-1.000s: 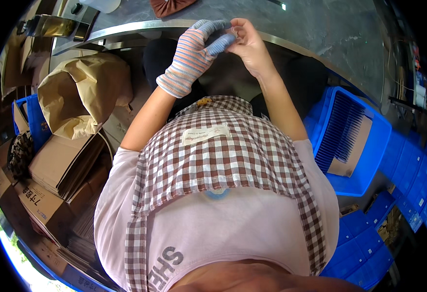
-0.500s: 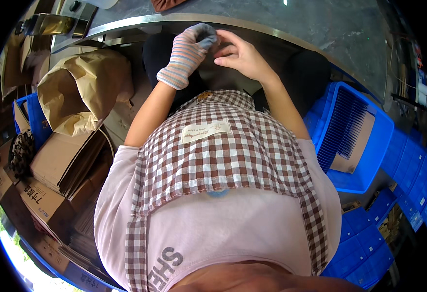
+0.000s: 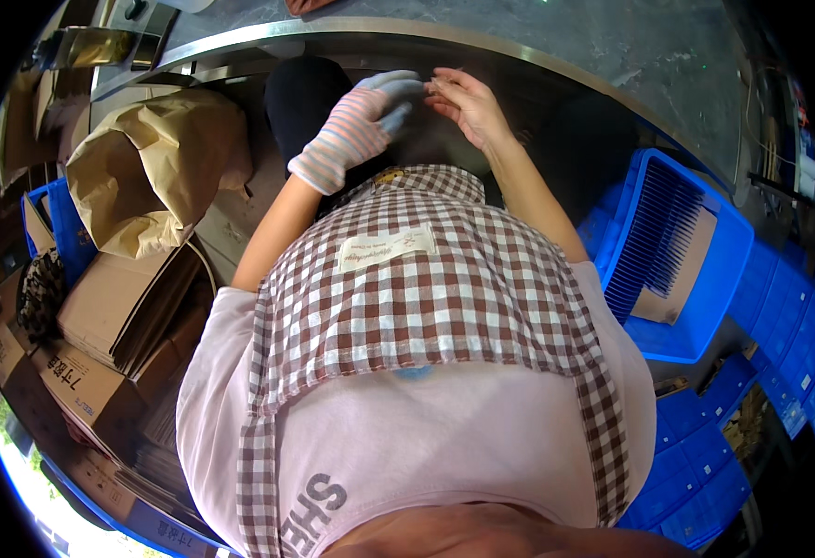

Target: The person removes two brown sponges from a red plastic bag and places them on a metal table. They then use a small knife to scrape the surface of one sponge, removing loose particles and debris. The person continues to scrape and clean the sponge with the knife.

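My left hand [image 3: 356,126] wears a knitted glove [image 3: 340,141] with pink, white and grey-blue stripes and grey fingertips. Its fingers are stretched toward the right, the thumb apart from them, and nothing shows in its grasp. Opposite it, my bare right hand [image 3: 468,104] is turned partly palm up, its fingers loosely bent and apart. The fingertips of both hands are close together, with a small gap between them. Slight blur lies over the right fingertips, and no held thing can be made out there. Both hands are above my lap, in front of the checked apron [image 3: 426,288].
A grey worktop with a metal edge [image 3: 361,26] runs ahead of my hands. At left are a brown paper sack [image 3: 170,177] and stacked flat cardboard [image 3: 114,302]. To the right, a blue crate [image 3: 705,307] holds black comb-like pieces [image 3: 654,232] and cardboard.
My hands have moved apart slightly. The right fingers no longer touch the glove's fingertips, and that hand has turned palm up. The gloved left fingers have straightened from a bent pose.
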The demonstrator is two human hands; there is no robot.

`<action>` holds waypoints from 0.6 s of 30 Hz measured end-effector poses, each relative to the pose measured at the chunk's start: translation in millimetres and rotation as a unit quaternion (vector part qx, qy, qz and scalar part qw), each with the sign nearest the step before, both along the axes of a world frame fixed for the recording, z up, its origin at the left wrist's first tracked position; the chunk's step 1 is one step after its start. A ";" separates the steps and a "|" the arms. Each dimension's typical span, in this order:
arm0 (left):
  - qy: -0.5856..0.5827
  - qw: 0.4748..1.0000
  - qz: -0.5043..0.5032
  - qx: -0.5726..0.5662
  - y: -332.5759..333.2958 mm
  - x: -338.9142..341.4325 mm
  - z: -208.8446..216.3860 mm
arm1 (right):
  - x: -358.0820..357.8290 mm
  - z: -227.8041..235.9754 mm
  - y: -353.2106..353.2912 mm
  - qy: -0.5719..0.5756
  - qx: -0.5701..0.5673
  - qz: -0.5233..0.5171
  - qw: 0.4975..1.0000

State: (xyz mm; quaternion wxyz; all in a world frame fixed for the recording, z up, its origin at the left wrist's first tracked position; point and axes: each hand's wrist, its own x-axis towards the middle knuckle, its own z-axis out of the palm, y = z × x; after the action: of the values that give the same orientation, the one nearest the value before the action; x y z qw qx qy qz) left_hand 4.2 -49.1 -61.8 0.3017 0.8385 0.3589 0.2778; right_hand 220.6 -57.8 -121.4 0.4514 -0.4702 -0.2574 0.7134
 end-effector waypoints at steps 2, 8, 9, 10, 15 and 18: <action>-0.092 0.985 0.098 -0.105 -5.4 -19.9 -18.2 | 15.9 -37.2 6.0 0.029 -0.097 -0.067 0.993; -0.144 0.956 0.161 -0.198 -6.6 -29.9 12.0 | 87.1 -113.1 51.0 -0.116 -0.104 -0.390 0.908; -0.130 0.957 0.166 -0.198 -5.3 -30.4 13.7 | 101.0 -117.5 54.8 -0.119 -0.140 -0.405 0.896; -0.137 0.958 0.162 -0.192 -4.5 -30.3 15.9 | 114.5 -123.4 55.7 -0.120 -0.177 -0.421 0.881; -0.152 0.958 0.176 -0.169 -7.0 -36.7 13.5 | 116.0 -124.0 46.0 -0.144 -0.079 -0.362 0.918; -0.195 0.948 0.191 -0.166 -1.7 -44.2 14.5 | 103.2 -107.7 39.7 -0.126 -0.123 -0.340 0.924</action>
State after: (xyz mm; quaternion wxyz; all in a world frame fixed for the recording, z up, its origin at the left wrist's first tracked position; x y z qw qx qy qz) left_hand -40.0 -50.8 -47.4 0.4422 0.6216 0.4875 0.4248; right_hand 323.8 -18.0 -229.1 0.5691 -0.6671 -0.0466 0.4785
